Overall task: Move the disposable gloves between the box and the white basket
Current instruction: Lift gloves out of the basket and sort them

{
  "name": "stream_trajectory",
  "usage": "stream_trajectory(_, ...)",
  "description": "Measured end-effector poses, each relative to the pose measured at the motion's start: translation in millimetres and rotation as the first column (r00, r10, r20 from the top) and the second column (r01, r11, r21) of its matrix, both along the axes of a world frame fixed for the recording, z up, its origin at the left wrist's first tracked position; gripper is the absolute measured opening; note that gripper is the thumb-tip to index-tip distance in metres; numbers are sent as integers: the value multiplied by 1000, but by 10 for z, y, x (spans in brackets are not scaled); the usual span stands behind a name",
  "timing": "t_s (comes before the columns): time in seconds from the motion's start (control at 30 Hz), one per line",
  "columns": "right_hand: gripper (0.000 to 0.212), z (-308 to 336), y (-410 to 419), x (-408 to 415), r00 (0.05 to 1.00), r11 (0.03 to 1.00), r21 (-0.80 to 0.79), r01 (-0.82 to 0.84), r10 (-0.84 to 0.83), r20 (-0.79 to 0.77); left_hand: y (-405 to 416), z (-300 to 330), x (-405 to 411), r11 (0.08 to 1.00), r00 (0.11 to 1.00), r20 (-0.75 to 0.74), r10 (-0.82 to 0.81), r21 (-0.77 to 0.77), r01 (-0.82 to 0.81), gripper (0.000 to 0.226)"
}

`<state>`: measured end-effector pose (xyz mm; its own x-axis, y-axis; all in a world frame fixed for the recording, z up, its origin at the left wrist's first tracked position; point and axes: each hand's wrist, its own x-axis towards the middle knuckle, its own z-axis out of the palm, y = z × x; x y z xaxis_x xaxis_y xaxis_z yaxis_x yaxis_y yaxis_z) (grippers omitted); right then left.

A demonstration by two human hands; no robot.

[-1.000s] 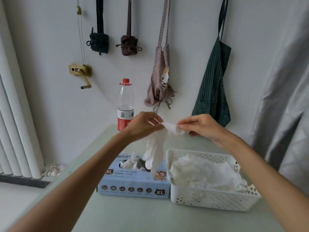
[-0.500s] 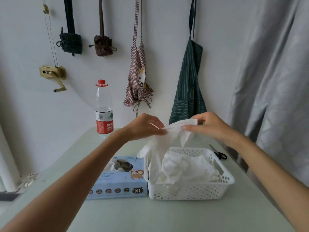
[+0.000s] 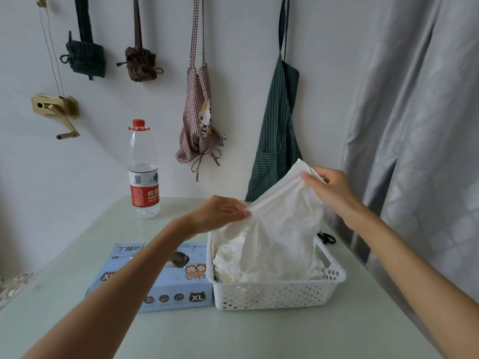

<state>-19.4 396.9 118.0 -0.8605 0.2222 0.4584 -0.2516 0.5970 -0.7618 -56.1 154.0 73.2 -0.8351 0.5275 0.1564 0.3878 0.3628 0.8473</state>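
**Glove stretched over the basket**

A person is holding a white glove (image 3: 282,211) by its cuff above the basket (image 3: 274,294), both hands pinching the edge. The left hand (image 3: 220,213) is nipping the lower corner between thumb and fingertips; the right hand (image 3: 329,190) is gripping the upper corner, higher and nearer the wall, so the cuff is running on a slant between them. The rest of the glove is hanging down and touching the heap of gloves (image 3: 233,257) lying in the basket. The basket is sitting on the pale green table (image 3: 233,335), its left wall touching the blue box (image 3: 171,283), which is lying flat with its oval opening facing up, partly hidden by the left forearm. A water bottle (image 3: 143,174) with a red cap is standing upright near the wall, well behind the box. Black scissors (image 3: 327,238) are lying just behind the basket's right end. Aprons are hanging on the wall, a green striped one (image 3: 278,130) behind the raised glove, and a grey curtain (image 3: 414,125) is falling on the right.
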Motion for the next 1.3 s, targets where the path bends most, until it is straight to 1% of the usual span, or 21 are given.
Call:
stream_trajectory(0.1, 40, -98, -13, -9, 984, 984, 163, 78, -50, -170, 11, -85, -31, 995, 996, -25, 85, 49, -84, 21)
stream_trajectory(0.17, 40, -182, -119, 24, 965, 969, 212, 129, -73, -254, -3, -135, -13, 980, 983, -64, 170, 117, -162, 21)
stream_trajectory(0.23, 41, -245, -278, 80, 944, 962, 229, 147, -67, -325, -40, -174, 8, 942, 957, -102, 272, 231, -243, 16)
stream_trajectory(0.33, 43, -268, -587, 154, 928, 988, 149, 45, 13, -372, -216, -163, 68, 853, 868, -186, 461, 361, -376, 17)
stream_trajectory(0.4, 45, -242, -790, 195, 927, 997, 44, -63, 75, -367, -370, -59, 127, 786, 784, -235, 575, 425, -449, 20)
stream_trajectory(0.47, 47, -221, -928, 217, 934, 982, -95, -162, 122, -337, -498, 85, 151, 745, 713, -283, 642, 451, -492, 21)
stream_trajectory(0.53, 45, -252, -978, 199, 960, 948, -258, -187, 120, -254, -577, 184, 93, 747, 691, -303, 657, 386, -541, 21)
stream_trajectory(0.6, 35, -364, -939, 159, 988, 903, -406, -139, 99, -117, -574, 160, -38, 796, 740, -294, 606, 237, -557, 19)
stream_trajectory(0.67, 29, -551, -827, 119, 996, 885, -460, -75, 86, 3, -473, 6, -193, 842, 800, -284, 528, 58, -536, 17)
stream_trajectory(0.7, 31, -664, -743, 96, 997, 896, -442, -35, 62, 47, -394, -110, -262, 855, 822, -279, 496, -9, -519, 16)
stream_trajectory(0.73, 33, -771, -655, 80, 997, 914, -405, 5, 28, 76, -306, -232, -314, 866, 840, -268, 471, -42, -499, 16)
stream_trajectory(0.77, 36, -865, -554, 55, 996, 936, -349, 38, -10, 83, -209, -358, -359, 878, 856, -247, 454, -42, -477, 16)
stream_trajectory(0.83, 40, -963, -401, 36, 997, 964, -255, 77, -67, 48, -59, -564, -383, 898, 881, -199, 430, -6, -440, 16)
stream_trajectory(0.9, 45, -964, -299, 24, 995, 984, -155, 93, -99, -32, 58, -704, -382, 917, 903, -161, 398, 37, -398, 15)
stream_trajectory(0.93, 45, -932, -279, 28, 993, 991, -98, 87, -95, -73, 95, -744, -365, 927, 916, -141, 375, 75, -367, 14)
stream_trajectory(1.0, 39, -847, -261, 37, 989, 999, 2, 34, -33, -146, 162, -763, -303, 931, 940, -83, 331, 190, -311, 13)
stream_trajectory(1.07, 40, -733, -285, 57, 979, 996, 87, -6, 24, -204, 203, -721, -242, 910, 954, -9, 300, 303, -283, 16)
stream_trajectory(1.13, 43, -606, -344, 87, 963, 992, 127, -26, 59, -263, 228, -656, -190, 879, 957, 43, 285, 386, -279, 19)
stream_trajectory(1.23, 44, -456, -473, 144, 942, 987, 149, -59, 104, -318, 253, -579, -101, 800, 932, 96, 349, 487, -350, 19)
stream_trajectory(1.3, 42, -417, -580, 189, 935, 987, 134, -84, 125, -332, 243, -576, -34, 759, 909, 124, 398, 511, -403, 19)
